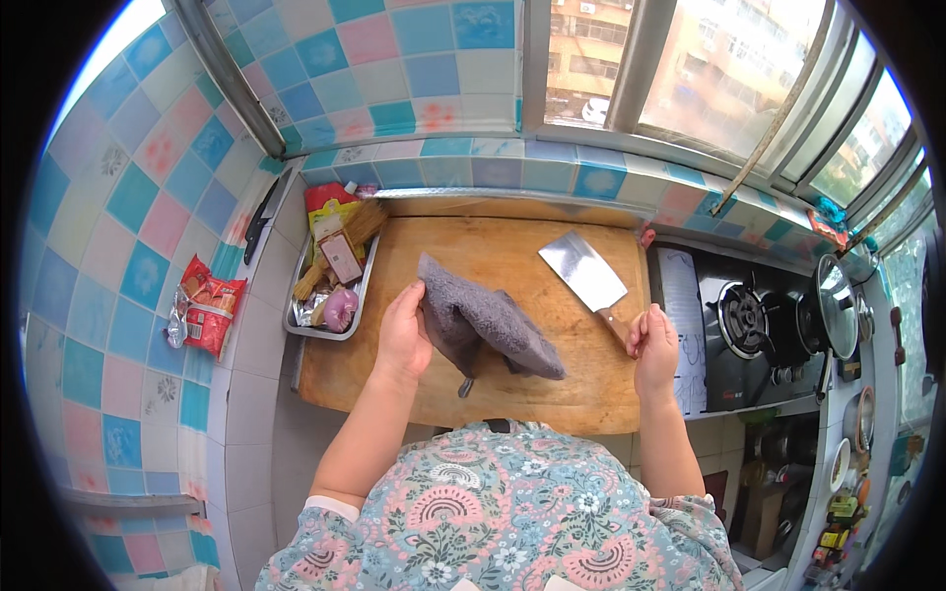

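Observation:
A dark grey towel [483,315] hangs from my left hand [402,333], pinched at its edge between thumb and fingers. It spreads over the middle of the wooden cutting board [394,379], with a small loop at its lower corner. On the right, my right hand [653,340] is closed around the end of the wooden handle of a cleaver [583,273]. The broad, shiny blade points to the far left, over the board's right part. Whether the blade touches the board I cannot tell.
Left of the board stands a metal tray [340,331] with packets, brushes and a purple onion. A red package [209,305] sits on the left tiled ledge, near a dark knife [258,231]. Right is a black gas stove [764,379] with a glass-lidded pan [836,305]. Windows line the back right.

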The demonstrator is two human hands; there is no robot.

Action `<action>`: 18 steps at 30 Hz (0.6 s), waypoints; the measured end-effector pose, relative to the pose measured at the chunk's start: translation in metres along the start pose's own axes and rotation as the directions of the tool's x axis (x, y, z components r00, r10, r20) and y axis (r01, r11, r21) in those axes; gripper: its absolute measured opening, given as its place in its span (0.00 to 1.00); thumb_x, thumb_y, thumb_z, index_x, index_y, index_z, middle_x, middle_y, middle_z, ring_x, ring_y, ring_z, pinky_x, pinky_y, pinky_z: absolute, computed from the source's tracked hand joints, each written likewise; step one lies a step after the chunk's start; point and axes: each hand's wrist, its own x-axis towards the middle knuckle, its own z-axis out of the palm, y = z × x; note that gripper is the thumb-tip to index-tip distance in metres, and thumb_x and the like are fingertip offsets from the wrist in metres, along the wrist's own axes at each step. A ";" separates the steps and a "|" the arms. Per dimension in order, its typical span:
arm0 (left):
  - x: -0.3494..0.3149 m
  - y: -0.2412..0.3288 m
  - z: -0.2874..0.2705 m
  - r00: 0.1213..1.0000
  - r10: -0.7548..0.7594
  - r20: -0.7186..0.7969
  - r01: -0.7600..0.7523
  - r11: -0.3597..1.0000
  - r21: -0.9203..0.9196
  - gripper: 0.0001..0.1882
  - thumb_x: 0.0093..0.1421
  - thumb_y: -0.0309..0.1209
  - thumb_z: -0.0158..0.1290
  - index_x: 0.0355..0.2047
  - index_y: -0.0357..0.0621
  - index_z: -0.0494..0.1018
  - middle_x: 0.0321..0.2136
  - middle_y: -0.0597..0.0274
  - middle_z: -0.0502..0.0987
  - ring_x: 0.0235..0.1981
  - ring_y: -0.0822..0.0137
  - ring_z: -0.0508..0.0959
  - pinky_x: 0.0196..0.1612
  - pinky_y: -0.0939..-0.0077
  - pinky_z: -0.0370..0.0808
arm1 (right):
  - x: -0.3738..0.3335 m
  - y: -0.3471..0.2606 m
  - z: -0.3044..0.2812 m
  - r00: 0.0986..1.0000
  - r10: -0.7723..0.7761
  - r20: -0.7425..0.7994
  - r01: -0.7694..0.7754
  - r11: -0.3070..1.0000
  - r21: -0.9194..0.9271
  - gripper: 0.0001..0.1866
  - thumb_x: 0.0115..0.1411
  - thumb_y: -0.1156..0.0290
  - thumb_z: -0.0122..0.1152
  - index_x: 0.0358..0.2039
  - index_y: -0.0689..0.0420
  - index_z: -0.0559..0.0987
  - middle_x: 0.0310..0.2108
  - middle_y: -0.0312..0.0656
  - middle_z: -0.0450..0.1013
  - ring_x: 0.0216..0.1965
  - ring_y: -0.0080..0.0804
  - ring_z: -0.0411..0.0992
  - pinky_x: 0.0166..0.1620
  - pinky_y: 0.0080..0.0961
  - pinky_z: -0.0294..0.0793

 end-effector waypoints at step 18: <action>-0.006 0.010 0.006 0.994 0.101 -0.027 -0.101 0.995 -0.001 0.11 0.64 0.31 0.42 0.40 0.37 0.70 0.38 0.59 0.75 0.41 0.67 0.75 0.47 0.70 0.71 | -0.030 0.020 -0.033 0.990 0.115 -0.082 -0.132 0.957 -0.258 0.07 0.59 0.73 0.57 0.36 0.61 0.78 0.30 0.36 0.76 0.30 0.18 0.71 0.33 0.14 0.69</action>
